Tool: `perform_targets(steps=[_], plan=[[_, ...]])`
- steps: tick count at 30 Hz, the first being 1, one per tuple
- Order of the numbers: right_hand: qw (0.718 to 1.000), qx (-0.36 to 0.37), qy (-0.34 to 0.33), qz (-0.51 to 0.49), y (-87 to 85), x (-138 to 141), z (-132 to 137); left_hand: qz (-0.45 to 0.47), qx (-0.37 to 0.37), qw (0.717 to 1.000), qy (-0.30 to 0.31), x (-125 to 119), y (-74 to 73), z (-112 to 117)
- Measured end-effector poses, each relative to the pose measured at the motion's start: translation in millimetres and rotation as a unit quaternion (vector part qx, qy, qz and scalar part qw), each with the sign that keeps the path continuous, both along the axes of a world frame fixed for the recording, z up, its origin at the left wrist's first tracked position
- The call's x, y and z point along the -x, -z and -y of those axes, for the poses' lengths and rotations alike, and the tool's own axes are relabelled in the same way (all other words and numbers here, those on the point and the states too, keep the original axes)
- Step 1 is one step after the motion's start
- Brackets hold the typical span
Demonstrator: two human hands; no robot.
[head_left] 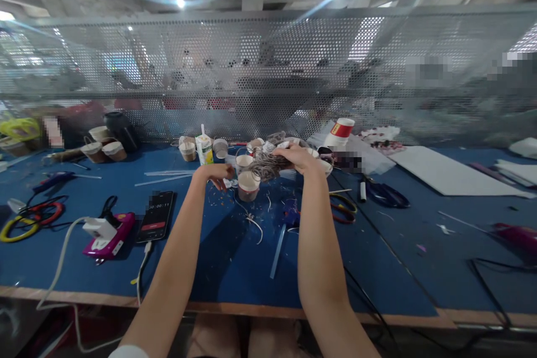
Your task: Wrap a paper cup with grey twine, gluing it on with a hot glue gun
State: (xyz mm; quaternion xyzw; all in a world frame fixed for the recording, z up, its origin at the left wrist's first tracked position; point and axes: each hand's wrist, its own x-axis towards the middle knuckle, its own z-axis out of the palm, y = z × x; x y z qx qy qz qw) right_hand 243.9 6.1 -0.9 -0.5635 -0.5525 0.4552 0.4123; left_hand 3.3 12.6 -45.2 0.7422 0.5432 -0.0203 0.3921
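Toward the desk's (235, 274) far edge, the right hand (297, 158) pinches the cords (265, 164) (light and springy, I'd guess; best gripped mid-bundle); the left hand's (218, 172) grip I can't tell.

Legible Markings: Numerals Only

The phone (156, 217), left on the table (235, 268), displays light digits ending in 00:11; the leading part is partly masked. Its red button (153, 226) bears small, illegible lettering. The drink carton (205, 150), far and left of centre, carries green print too small to read. The red band (341, 129) on the far-right cup (344, 122) has a yellowish mark, also illegible.
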Motion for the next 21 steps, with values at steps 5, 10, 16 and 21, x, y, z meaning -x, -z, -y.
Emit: perform_targets(steps=[5, 10, 16, 21], plan=[[1.000, -0.014, -0.008, -0.015, -2.8, 1, 2, 0.058, 0.070, 0.996, 0.022, 17, 15.9, -4], [0.999, -0.021, -0.009, -0.027, -3.8, 0, 3, 0.090, 0.102, 0.991, 0.017, 17, 38.1, -13], [0.999, -0.030, 0.005, -0.038, -0.3, 0, -2, 0.093, 0.119, 0.988, 0.008, 24, 50.8, -23], [0.999, -0.031, 0.008, -0.043, -1.2, 2, 1, 0.081, 0.126, 0.989, 0.021, 38, 45.3, -22]])
